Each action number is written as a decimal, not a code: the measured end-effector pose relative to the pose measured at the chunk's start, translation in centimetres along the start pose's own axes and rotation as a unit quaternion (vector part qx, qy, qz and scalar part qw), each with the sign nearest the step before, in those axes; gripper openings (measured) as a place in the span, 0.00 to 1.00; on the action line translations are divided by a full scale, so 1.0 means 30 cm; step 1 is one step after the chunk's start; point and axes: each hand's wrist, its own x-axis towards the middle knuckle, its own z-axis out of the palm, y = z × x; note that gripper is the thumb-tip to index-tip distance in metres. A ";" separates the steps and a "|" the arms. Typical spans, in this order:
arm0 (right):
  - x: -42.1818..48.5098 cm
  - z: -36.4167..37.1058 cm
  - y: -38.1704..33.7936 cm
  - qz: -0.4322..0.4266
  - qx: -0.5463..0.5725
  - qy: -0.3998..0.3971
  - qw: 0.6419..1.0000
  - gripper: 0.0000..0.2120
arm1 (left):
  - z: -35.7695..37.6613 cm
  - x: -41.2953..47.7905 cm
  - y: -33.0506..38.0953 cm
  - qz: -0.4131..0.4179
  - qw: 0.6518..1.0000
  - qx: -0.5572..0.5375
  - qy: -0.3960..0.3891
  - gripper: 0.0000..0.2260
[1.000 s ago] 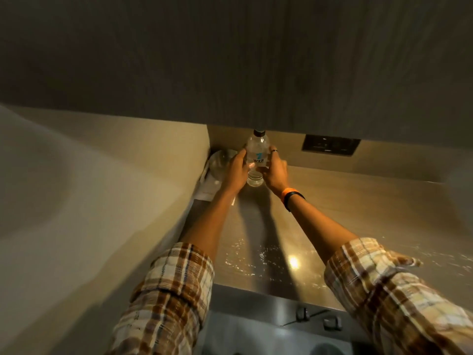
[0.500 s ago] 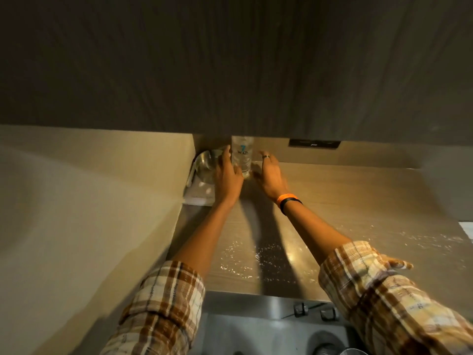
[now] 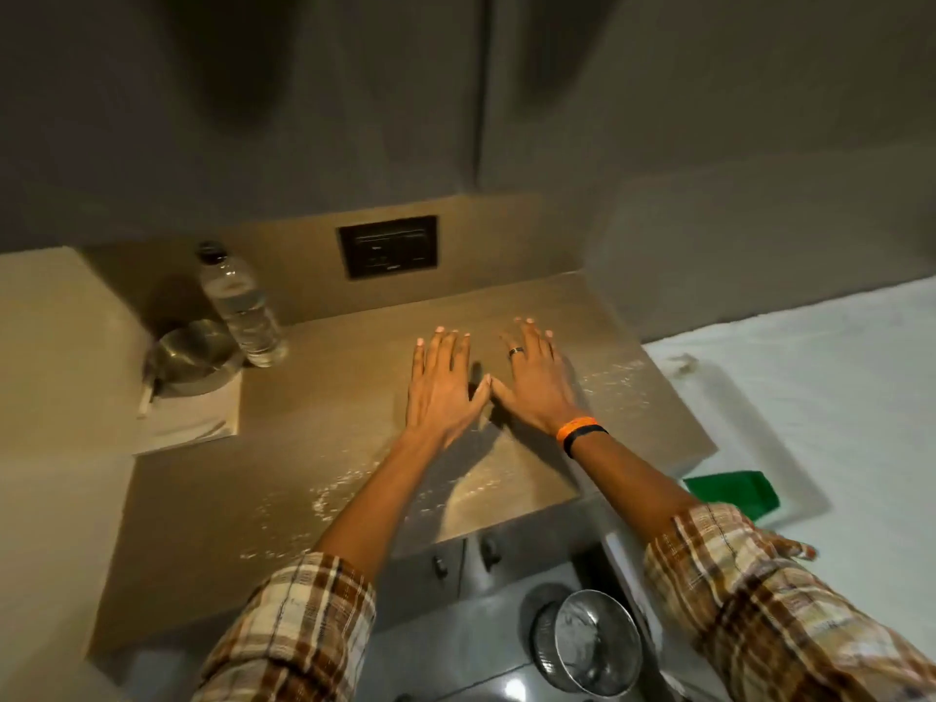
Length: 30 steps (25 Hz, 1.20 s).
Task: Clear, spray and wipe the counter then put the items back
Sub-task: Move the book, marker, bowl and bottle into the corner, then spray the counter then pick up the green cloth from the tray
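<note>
Both hands are flat and open over the middle of the desk, and they hold nothing. The left hand and the right hand sit side by side with the thumbs almost touching. I cannot tell if the palms press on the top or float just above it. The water bottle stands up straight in the back left corner, right next to a shiny metal bowl. The bowl sits on a white cloth or paper; I cannot tell which. These things look like they are put back in their place. But the desk has white specks near the front edge, and more by the right side. I cannot tell if they are drops of spray or crumbs. A green cloth lies on the white surface to the right, well apart from the hands. Another metal bowl sits down low in front of the desk. It looks like the task is close to its end, at the putting-back step. Next, the person may need to reach for the green cloth and wipe the specks away. Or they may need to lift the low bowl back up. For either one, a hand must move off the desk and take a good hold.
</note>
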 end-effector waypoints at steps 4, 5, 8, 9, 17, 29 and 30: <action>-0.135 -0.088 0.385 0.053 -0.007 0.018 0.998 0.35 | 0.139 0.092 0.372 0.034 0.999 -0.036 -0.023 0.32; -0.166 -0.101 0.482 0.065 -0.009 0.015 0.998 0.34 | 0.179 0.110 0.465 0.035 0.998 -0.030 -0.032 0.32; -0.229 -0.107 0.734 0.095 0.010 0.019 0.995 0.33 | 0.289 0.165 0.697 0.032 0.998 -0.003 -0.048 0.32; -0.240 -0.102 0.804 0.103 0.020 0.023 0.994 0.33 | 0.322 0.180 0.759 0.026 0.998 0.001 -0.055 0.33; -0.250 0.041 1.232 0.182 0.072 -0.009 0.981 0.33 | 0.493 0.231 0.944 -0.008 0.998 0.002 -0.069 0.36; 0.045 0.432 1.421 0.344 0.363 0.037 0.865 0.20 | 0.553 0.237 0.932 -0.019 1.000 0.014 -0.012 0.38; 0.047 0.447 1.413 0.348 0.371 0.058 0.859 0.16 | 0.553 0.238 0.933 -0.020 1.000 0.013 -0.007 0.38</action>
